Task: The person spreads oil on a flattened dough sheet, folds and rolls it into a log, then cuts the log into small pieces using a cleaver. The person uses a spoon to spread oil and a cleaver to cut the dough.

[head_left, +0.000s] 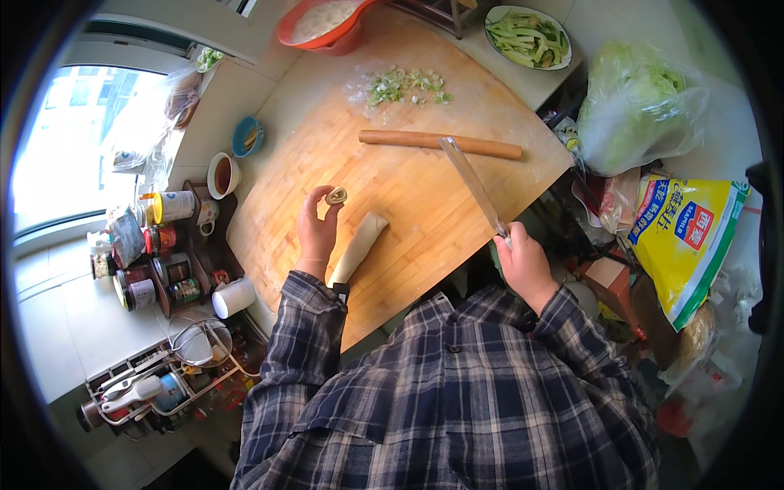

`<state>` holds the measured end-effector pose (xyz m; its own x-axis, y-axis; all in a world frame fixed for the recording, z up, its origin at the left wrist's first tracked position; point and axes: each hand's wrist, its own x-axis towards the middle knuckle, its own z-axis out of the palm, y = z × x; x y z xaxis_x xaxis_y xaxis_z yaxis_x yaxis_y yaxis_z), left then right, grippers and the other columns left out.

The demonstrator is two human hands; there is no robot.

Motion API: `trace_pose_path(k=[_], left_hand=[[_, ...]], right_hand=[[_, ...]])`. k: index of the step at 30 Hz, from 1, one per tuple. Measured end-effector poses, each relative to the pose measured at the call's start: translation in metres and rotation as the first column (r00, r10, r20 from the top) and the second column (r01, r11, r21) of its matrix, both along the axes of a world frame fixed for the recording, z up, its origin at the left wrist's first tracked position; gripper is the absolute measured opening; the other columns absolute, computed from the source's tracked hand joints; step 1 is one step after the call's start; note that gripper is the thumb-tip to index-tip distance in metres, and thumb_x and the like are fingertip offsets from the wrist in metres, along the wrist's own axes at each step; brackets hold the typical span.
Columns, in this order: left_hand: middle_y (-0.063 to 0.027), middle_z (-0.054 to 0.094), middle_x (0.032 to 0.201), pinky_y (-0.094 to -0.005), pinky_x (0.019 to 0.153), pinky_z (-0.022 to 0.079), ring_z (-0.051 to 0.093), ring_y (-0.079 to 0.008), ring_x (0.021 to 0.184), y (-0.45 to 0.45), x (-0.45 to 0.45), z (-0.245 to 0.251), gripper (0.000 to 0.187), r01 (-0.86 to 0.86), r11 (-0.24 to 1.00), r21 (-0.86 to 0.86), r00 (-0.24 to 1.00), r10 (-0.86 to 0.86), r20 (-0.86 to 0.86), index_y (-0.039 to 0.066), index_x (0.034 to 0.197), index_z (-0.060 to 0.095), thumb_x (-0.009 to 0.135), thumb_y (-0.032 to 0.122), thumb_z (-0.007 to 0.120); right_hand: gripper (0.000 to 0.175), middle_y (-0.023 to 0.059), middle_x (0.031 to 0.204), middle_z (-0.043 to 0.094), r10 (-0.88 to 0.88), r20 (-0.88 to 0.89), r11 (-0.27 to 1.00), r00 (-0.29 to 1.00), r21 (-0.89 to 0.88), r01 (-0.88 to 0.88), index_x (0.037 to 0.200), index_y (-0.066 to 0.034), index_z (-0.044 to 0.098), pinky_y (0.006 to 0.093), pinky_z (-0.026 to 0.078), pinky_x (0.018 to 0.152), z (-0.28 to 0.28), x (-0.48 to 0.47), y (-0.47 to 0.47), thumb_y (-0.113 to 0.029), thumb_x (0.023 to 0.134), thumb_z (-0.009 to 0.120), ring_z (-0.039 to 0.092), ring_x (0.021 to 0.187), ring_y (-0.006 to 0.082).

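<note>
A small cut piece of rolled dough (335,195) with a spiral end is pinched between the thumb and fingers of my left hand (317,226), above the wooden board (422,208). The rest of the dough roll (360,246) lies on the board just right of that hand, its lower end hidden behind my wrist. My right hand (525,263) grips the handle of a kitchen knife (473,187) near the board's right front edge. The blade points up and away, edge-on to me, its tip in front of a wooden rolling pin (422,139) lying across the board.
Chopped scallions (407,86) and flour lie at the board's far side, by a red bowl of flour (324,27). Left stand a blue bowl (248,136), a bowl of dark liquid (223,176) and a jar rack (177,263). A plate of cut green vegetables (528,38) and bagged cabbage (637,110) sit right.
</note>
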<state>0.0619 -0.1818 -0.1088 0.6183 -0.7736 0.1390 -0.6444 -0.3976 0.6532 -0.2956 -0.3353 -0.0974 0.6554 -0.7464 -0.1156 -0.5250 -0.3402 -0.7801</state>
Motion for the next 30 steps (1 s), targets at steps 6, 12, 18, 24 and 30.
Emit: trace_pose_path(k=[6, 12, 18, 24, 30], left_hand=[[-0.0119, 0.070, 0.103, -0.0386, 0.087, 0.051, 0.065, -0.0316, 0.101, 0.001, 0.018, -0.013, 0.034, -0.048, 0.994, 0.095, 0.992, 0.037, 0.119, 0.006, 0.113, 0.062, 0.082, 0.008, 0.075], [-0.0157, 0.070, 0.100, -0.0408, 0.081, 0.052, 0.066, -0.0358, 0.093, 0.003, 0.044, -0.018, 0.032, -0.117, 0.947, 0.301, 0.966, 0.039, 0.255, 0.005, 0.109, 0.064, 0.081, 0.014, 0.077], [-0.0173, 0.069, 0.106, -0.0414, 0.085, 0.052, 0.065, -0.0359, 0.099, 0.016, 0.040, -0.025, 0.029, -0.112, 0.960, 0.255, 0.962, 0.040, 0.271, 0.005, 0.110, 0.066, 0.084, 0.017, 0.074], [-0.0140, 0.070, 0.106, -0.0399, 0.085, 0.052, 0.065, -0.0342, 0.099, 0.016, 0.041, -0.025, 0.019, -0.139, 0.966, 0.218, 0.967, 0.086, 0.238, 0.006, 0.103, 0.070, 0.087, 0.016, 0.069], [-0.0124, 0.070, 0.104, -0.0391, 0.084, 0.053, 0.065, -0.0333, 0.097, 0.006, 0.039, -0.026, 0.017, -0.135, 0.952, 0.275, 0.969, 0.069, 0.236, 0.007, 0.100, 0.072, 0.086, 0.016, 0.069]], right_hand=[[0.021, 0.0240, 0.082, 0.064, 0.009, -0.002, 1.000, 1.000, -0.007, -0.009, 0.104, -0.0002, 0.051, 0.0500, 0.049, 0.064, 0.003, 0.003, -0.002, -0.020, 0.098, 0.057, 0.062, 0.077, 0.0449], [0.021, 0.0238, 0.085, 0.065, 0.025, -0.028, 1.000, 0.999, 0.011, -0.024, 0.105, 0.0000, 0.052, 0.0492, 0.050, 0.065, 0.006, 0.002, 0.000, -0.020, 0.099, 0.057, 0.063, 0.080, 0.0445], [0.022, 0.0242, 0.085, 0.065, 0.015, -0.006, 1.000, 1.000, 0.015, -0.015, 0.105, 0.0001, 0.051, 0.0490, 0.049, 0.064, 0.008, 0.001, 0.000, -0.020, 0.099, 0.057, 0.063, 0.079, 0.0447], [0.022, 0.0246, 0.083, 0.065, 0.031, -0.011, 0.999, 0.999, -0.012, -0.032, 0.104, 0.0001, 0.050, 0.0499, 0.048, 0.062, 0.007, 0.001, 0.001, -0.020, 0.099, 0.057, 0.062, 0.076, 0.0458], [0.022, 0.0246, 0.082, 0.064, 0.042, -0.012, 0.999, 0.999, -0.013, -0.043, 0.102, -0.0001, 0.049, 0.0500, 0.048, 0.061, 0.006, 0.003, 0.002, -0.020, 0.099, 0.058, 0.061, 0.075, 0.0462]])
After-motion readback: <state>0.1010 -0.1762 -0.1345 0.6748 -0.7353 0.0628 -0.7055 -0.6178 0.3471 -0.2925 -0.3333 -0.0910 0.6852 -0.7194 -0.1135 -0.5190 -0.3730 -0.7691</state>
